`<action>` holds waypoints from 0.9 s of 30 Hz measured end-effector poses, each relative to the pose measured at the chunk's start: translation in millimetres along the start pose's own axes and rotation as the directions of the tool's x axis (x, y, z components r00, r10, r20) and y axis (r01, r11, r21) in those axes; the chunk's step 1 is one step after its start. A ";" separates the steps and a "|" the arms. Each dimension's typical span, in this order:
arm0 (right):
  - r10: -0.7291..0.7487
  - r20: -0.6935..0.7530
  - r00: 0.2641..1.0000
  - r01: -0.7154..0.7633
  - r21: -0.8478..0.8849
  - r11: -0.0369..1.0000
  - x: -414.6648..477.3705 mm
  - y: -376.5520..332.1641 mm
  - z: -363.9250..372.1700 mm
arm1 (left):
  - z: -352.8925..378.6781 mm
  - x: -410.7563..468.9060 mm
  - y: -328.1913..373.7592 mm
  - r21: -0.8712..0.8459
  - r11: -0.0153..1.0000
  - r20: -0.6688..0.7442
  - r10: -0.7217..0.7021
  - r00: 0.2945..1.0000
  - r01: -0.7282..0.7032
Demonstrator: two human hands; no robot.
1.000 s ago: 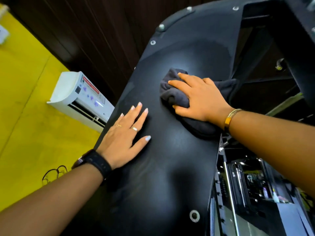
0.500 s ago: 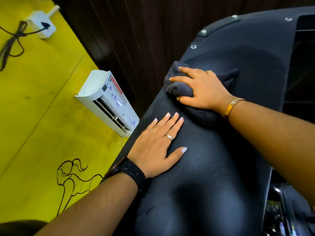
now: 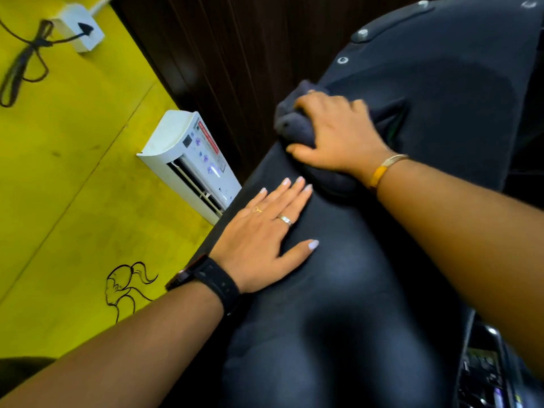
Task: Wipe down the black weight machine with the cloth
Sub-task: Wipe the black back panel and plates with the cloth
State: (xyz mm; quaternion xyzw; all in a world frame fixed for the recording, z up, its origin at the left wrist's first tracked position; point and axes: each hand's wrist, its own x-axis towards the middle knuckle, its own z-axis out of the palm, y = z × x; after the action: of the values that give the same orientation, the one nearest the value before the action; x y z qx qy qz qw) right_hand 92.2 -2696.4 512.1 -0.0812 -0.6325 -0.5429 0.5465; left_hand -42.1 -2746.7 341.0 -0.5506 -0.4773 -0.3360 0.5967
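Dark on black: gripped the bunched cloth (image 3: 290,126) in the right hand (image 3: 341,139), fingers curled round it, pressed to the machine (image 3: 441,113) near its left edge. Laid the left hand (image 3: 262,237) flat just below, fingers straight and close together. Could not read the red label (image 3: 208,138) on the AC (image 3: 164,142): too blurred.

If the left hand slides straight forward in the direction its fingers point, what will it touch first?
Most likely the dark cloth, where it bulges out below the right hand. The left hand lies flat on the black machine panel and points at that fold, with only bare panel between them.
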 end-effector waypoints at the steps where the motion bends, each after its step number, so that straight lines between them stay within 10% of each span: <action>1: -0.056 0.019 0.998 0.057 -0.016 0.998 -2.6 -5.5 0.9 | -0.1 0.4 0.2 0.005 1.000 -0.002 0.000 1.000 0.000; 9: -0.183 0.046 0.982 0.179 0.079 0.981 -12.8 39.1 -11.9 | -2.6 -2.3 -0.5 0.011 1.000 0.013 0.016 1.000 -0.016; 21: 0.376 -0.106 0.920 -0.388 -0.131 0.912 -56.8 27.0 -24.8 | -2.1 -0.8 -5.0 -0.076 0.997 -0.002 0.028 1.000 -0.028; 27: 0.054 0.034 0.998 -0.055 0.027 0.998 -90.2 14.8 -25.1 | -20.5 31.2 -7.0 -0.122 0.991 -0.117 0.033 0.993 -0.047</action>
State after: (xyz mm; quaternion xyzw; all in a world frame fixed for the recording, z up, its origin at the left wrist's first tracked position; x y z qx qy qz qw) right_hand 152.8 -2665.8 445.9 -0.1000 -0.6464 -0.5175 0.5516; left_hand -34.6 -2764.0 374.0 -0.5761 -0.4093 -0.3841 0.5942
